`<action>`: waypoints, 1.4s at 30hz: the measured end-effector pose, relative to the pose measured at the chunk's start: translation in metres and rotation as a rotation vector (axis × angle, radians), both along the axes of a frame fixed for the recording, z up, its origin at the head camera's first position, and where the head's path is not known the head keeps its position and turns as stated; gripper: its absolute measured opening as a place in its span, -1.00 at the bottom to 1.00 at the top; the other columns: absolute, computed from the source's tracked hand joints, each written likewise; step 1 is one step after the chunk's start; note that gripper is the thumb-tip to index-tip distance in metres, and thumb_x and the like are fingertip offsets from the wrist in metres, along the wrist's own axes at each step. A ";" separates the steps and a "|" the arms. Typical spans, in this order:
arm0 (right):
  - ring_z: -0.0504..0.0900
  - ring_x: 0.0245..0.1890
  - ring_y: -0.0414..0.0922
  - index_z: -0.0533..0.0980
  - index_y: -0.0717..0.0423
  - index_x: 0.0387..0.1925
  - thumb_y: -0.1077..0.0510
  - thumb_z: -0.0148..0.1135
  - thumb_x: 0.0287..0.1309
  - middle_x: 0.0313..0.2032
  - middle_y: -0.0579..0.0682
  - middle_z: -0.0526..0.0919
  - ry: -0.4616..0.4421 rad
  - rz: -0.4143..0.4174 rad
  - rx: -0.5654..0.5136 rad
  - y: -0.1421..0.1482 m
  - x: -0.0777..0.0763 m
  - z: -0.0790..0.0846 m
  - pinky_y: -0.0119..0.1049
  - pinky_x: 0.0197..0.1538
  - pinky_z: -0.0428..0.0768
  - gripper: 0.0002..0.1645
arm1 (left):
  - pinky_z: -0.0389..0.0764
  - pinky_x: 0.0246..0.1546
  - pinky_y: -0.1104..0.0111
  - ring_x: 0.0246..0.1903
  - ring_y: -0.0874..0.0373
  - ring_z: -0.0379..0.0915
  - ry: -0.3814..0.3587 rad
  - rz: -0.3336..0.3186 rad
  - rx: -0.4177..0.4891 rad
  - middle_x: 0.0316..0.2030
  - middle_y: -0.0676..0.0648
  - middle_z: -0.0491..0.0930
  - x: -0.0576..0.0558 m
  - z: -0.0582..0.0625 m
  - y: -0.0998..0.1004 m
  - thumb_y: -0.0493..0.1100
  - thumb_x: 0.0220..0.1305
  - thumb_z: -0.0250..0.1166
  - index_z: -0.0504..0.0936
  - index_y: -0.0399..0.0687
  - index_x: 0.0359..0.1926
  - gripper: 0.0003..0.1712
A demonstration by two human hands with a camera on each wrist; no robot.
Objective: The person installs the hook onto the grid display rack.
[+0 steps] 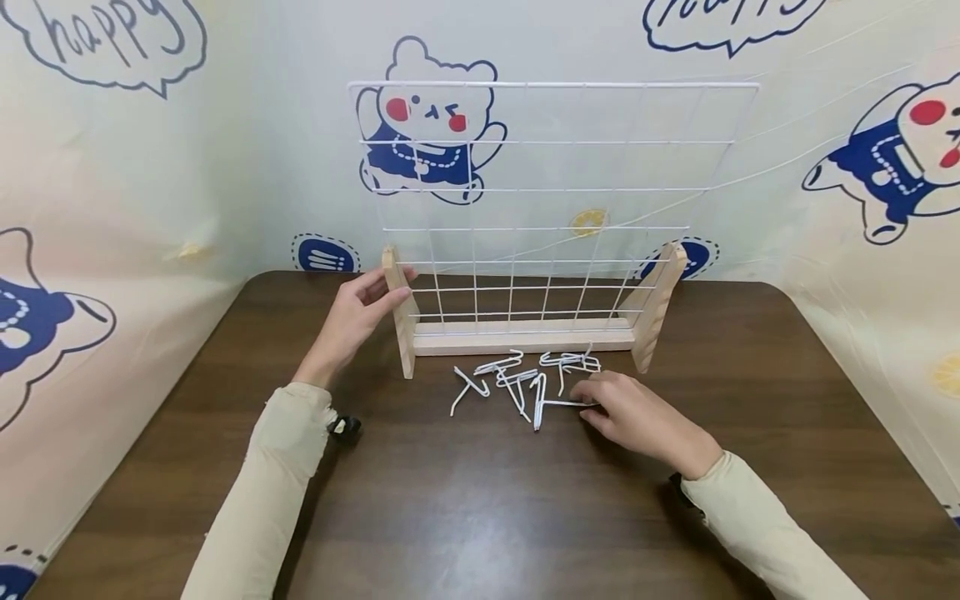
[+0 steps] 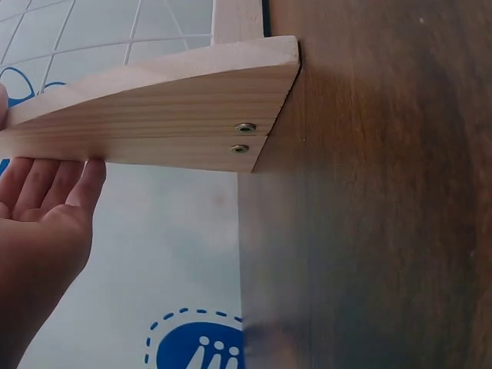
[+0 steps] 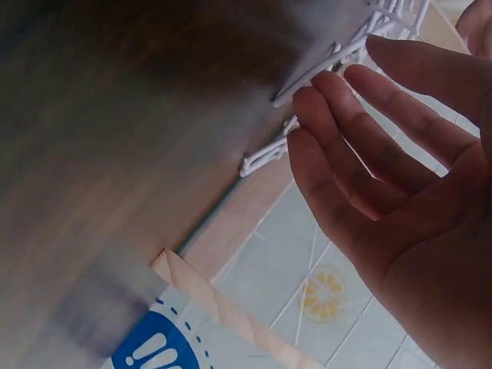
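In the head view, with 12 o'clock taken toward the rack (image 1: pixel 476 287), a loose pile of white hooks (image 1: pixel 519 377) is spread on the table (image 1: pixel 465 500), just on the 6 o'clock side of the wooden base bar (image 1: pixel 525 342). The nearest hook (image 1: pixel 538 404) is placed at 9 o'clock from the right hand (image 1: pixel 637 417): its thin arm is laid along a 9-to-3 o'clock line, its free end brought close to the thumb and fingertips, while its bent head is turned along 12 to 6 o'clock, away from the palm. The right fingers are loosely bent and the thumb is parted from them; no firm hold is shown, and contact cannot be told. By the left hand (image 1: pixel 352 321), well apart from the hooks, the left post (image 1: pixel 403 321) is pinched between thumb and fingers; from there the pile is found toward 4 o'clock. The end-on lie of the arm is judged decisive for a right-hand pinch.
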State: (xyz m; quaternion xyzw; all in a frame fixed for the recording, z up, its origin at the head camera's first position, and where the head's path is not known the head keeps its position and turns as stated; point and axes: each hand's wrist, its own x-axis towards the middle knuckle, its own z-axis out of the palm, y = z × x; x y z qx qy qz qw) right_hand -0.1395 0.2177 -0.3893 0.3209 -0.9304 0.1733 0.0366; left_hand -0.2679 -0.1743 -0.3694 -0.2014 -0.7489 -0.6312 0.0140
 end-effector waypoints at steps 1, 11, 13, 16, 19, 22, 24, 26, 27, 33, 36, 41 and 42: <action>0.64 -0.24 -0.11 0.66 0.18 -0.21 0.34 0.40 0.09 -0.27 -0.02 0.67 0.002 0.007 0.002 0.000 0.000 -0.001 -0.16 -0.14 0.63 -0.81 | 0.44 0.24 0.28 0.22 0.11 0.44 -0.001 -0.004 -0.003 0.20 -0.13 0.55 0.000 0.000 0.000 -0.10 0.40 0.28 0.53 -0.15 0.27 -0.53; 0.54 -0.41 -0.22 0.62 0.12 -0.38 0.42 0.37 0.07 -0.45 -0.13 0.58 0.008 0.039 -0.046 -0.001 0.001 -0.007 -0.29 -0.29 0.59 -0.83 | 0.40 0.28 0.17 0.19 0.06 0.43 -0.010 -0.042 -0.042 0.19 -0.08 0.57 -0.008 0.008 0.003 -0.10 0.41 0.26 0.54 -0.02 0.26 -0.57; 0.52 -0.42 -0.24 0.61 0.10 -0.41 0.43 0.36 0.07 -0.46 -0.15 0.57 0.004 0.025 -0.051 0.001 0.002 -0.007 -0.30 -0.30 0.58 -0.82 | 0.35 0.31 0.06 0.20 0.03 0.41 -0.018 -0.061 -0.043 0.23 -0.14 0.53 -0.009 0.012 0.008 -0.11 0.42 0.25 0.52 -0.03 0.28 -0.56; 0.48 -0.43 -0.24 0.57 0.08 -0.44 0.44 0.36 0.05 -0.48 -0.17 0.53 -0.009 0.000 -0.049 0.004 0.002 -0.005 -0.31 -0.32 0.55 -0.79 | 0.28 0.34 -0.04 0.25 -0.02 0.38 -0.022 -0.084 -0.034 0.28 -0.24 0.47 -0.010 0.020 0.015 -0.13 0.43 0.23 0.48 -0.09 0.31 -0.53; 0.46 -0.43 -0.24 0.54 0.07 -0.45 0.46 0.33 0.06 -0.50 -0.18 0.51 -0.023 -0.014 -0.043 0.007 0.001 -0.002 -0.30 -0.32 0.53 -0.76 | 0.24 0.36 -0.06 0.29 -0.05 0.34 -0.013 -0.083 -0.006 0.29 -0.29 0.45 -0.008 0.027 0.020 -0.17 0.44 0.22 0.47 -0.15 0.32 -0.52; 0.46 -0.43 -0.23 0.52 0.07 -0.44 0.47 0.30 0.08 -0.50 -0.17 0.50 -0.045 -0.018 -0.041 0.006 -0.001 0.001 -0.28 -0.32 0.52 -0.75 | 0.24 0.36 -0.04 0.30 -0.05 0.34 -0.005 -0.067 0.009 0.27 -0.25 0.48 -0.007 0.029 0.021 -0.18 0.43 0.23 0.48 -0.16 0.31 -0.53; 0.46 -0.43 -0.24 0.54 0.09 -0.39 0.44 0.30 0.10 -0.50 -0.18 0.50 -0.055 -0.011 -0.041 0.005 -0.002 0.002 -0.26 -0.31 0.53 -0.79 | 0.26 0.36 -0.03 0.29 -0.04 0.35 -0.006 -0.056 0.014 0.25 -0.22 0.51 -0.006 0.029 0.020 -0.18 0.43 0.23 0.49 -0.16 0.30 -0.54; 0.46 -0.44 -0.25 0.55 0.10 -0.34 0.42 0.31 0.13 -0.51 -0.20 0.49 -0.060 0.001 -0.040 0.003 -0.003 0.001 -0.26 -0.30 0.52 -0.82 | 0.26 0.35 -0.03 0.28 -0.03 0.36 -0.010 -0.048 0.015 0.25 -0.22 0.51 -0.004 0.028 0.018 -0.18 0.43 0.23 0.49 -0.15 0.30 -0.54; 0.45 -0.44 -0.25 0.55 0.10 -0.33 0.41 0.31 0.13 -0.51 -0.21 0.48 -0.061 0.008 -0.040 0.002 -0.003 0.001 -0.26 -0.30 0.52 -0.83 | 0.27 0.35 -0.03 0.28 -0.01 0.37 -0.013 -0.044 0.015 0.24 -0.23 0.51 -0.003 0.028 0.016 -0.18 0.43 0.23 0.49 -0.15 0.30 -0.54; 0.40 -0.45 -0.24 0.49 0.06 -0.41 0.43 0.25 0.15 -0.51 -0.20 0.44 -0.135 0.040 -0.020 0.002 0.000 0.002 -0.30 -0.31 0.47 -0.78 | 0.24 0.36 -0.05 0.30 -0.03 0.34 -0.030 -0.035 0.006 0.27 -0.30 0.46 0.003 0.025 0.008 -0.15 0.43 0.23 0.49 -0.13 0.30 -0.53; 0.40 -0.44 -0.27 0.48 0.06 -0.40 0.42 0.23 0.19 -0.49 -0.19 0.45 -0.215 0.048 -0.025 0.004 0.001 0.004 -0.33 -0.32 0.46 -0.78 | 0.24 0.36 -0.04 0.29 -0.02 0.35 -0.046 -0.035 -0.004 0.28 -0.28 0.46 0.006 0.025 0.004 -0.15 0.43 0.24 0.49 -0.13 0.30 -0.53; 0.38 -0.52 -0.33 0.48 0.05 -0.39 0.40 0.25 0.22 -0.56 -0.20 0.45 -0.314 0.060 -0.070 0.006 0.001 0.007 -0.39 -0.41 0.44 -0.80 | 0.23 0.37 -0.02 0.30 -0.02 0.34 -0.062 -0.030 -0.019 0.28 -0.24 0.48 0.011 0.023 0.002 -0.13 0.43 0.24 0.49 -0.13 0.31 -0.52; 0.37 -0.54 -0.34 0.48 0.05 -0.39 0.40 0.26 0.21 -0.57 -0.20 0.45 -0.320 0.060 -0.071 0.006 0.001 0.008 -0.40 -0.42 0.43 -0.79 | 0.22 0.38 -0.03 0.31 -0.04 0.33 -0.062 -0.029 -0.020 0.27 -0.24 0.49 0.011 0.023 0.001 -0.13 0.43 0.24 0.49 -0.13 0.31 -0.52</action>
